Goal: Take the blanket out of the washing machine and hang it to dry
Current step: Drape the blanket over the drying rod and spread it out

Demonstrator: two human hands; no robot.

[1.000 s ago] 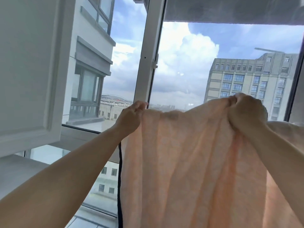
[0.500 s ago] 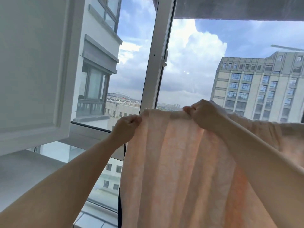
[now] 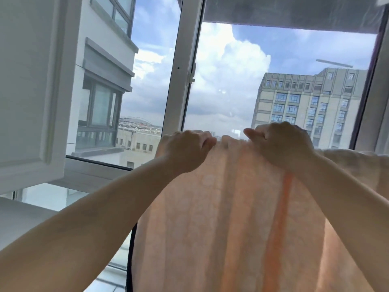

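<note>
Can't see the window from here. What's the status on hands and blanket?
Both hands gripping the top edge: left hand, right hand. Blanket hangs below them at the window. Hanging support hidden. Nothing in the way.

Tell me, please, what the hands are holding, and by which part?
Both the left hand and right hand grip the peach blanket along its top edge, close together.

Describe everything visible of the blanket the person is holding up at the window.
The blanket is thin, pale peach cloth, lit through from behind, with soft vertical folds and one darker orange stripe right of centre. It hangs upright before the window, running out of view at the bottom and right. The left hand and right hand grip its top edge close together. What the edge rests on cannot be seen.
</note>
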